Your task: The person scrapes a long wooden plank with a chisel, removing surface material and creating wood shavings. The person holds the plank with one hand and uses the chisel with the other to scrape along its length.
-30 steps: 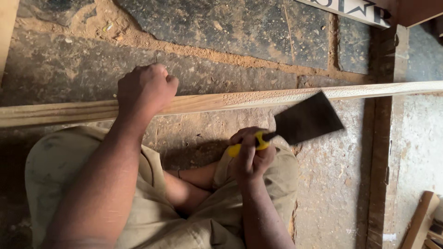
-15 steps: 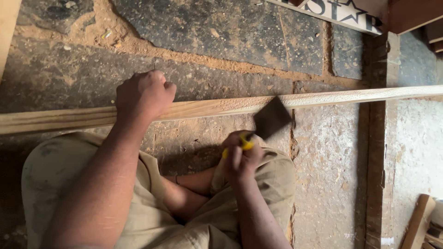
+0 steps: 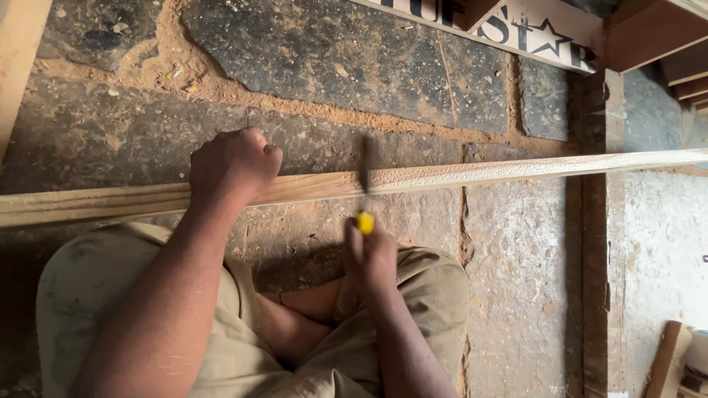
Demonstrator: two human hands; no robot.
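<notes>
A long pale wooden strip (image 3: 472, 174) lies across the stone floor from left to right. My left hand (image 3: 233, 163) is clenched on the strip left of its middle, pressing it down. My right hand (image 3: 371, 258) grips the yellow handle of a scraper (image 3: 366, 193). The scraper's dark blade stands edge-on across the strip, just right of my left hand, and looks blurred. I sit cross-legged in khaki shorts (image 3: 96, 287) below the strip.
Sawdust lies along the floor joints above the strip. A lettered board (image 3: 516, 29) rests at the top right beside brown wooden pieces (image 3: 649, 37). A wooden plank edge (image 3: 18, 66) runs at top left. Wood offcuts (image 3: 675, 361) sit at bottom right.
My right hand has swung the scraper from flat and right of the hand to edge-on across the strip, moving leftward. My left hand has kept its hold on the strip.
</notes>
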